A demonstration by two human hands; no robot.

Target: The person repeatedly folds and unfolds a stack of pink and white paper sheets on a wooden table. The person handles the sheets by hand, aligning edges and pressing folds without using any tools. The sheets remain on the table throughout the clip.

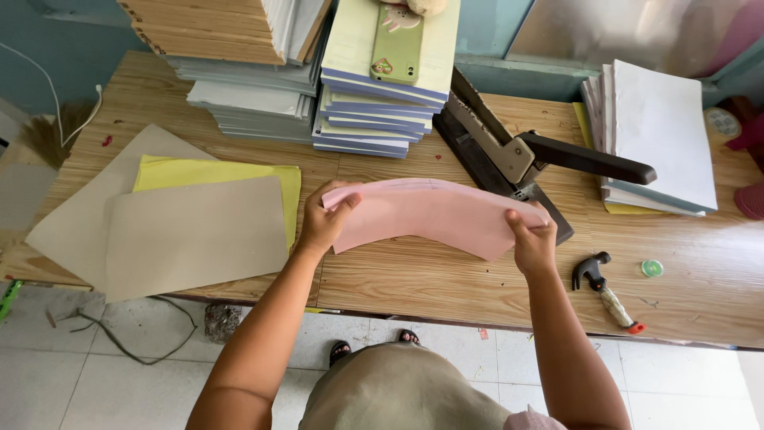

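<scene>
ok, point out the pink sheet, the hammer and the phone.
pink sheet (434, 215): head view, middle of its bowed face.
hammer (606, 291): head view, on the handle below the head.
phone (398, 44): head view, middle of its green case.

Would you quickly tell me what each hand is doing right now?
Left hand: closed on the pink sheet's left end.
Right hand: closed on its right end.

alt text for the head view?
Both hands, left hand and right hand, hold a bowed pink paper stack over a wooden table, in front of a heavy-duty stapler and a small hammer.
</scene>
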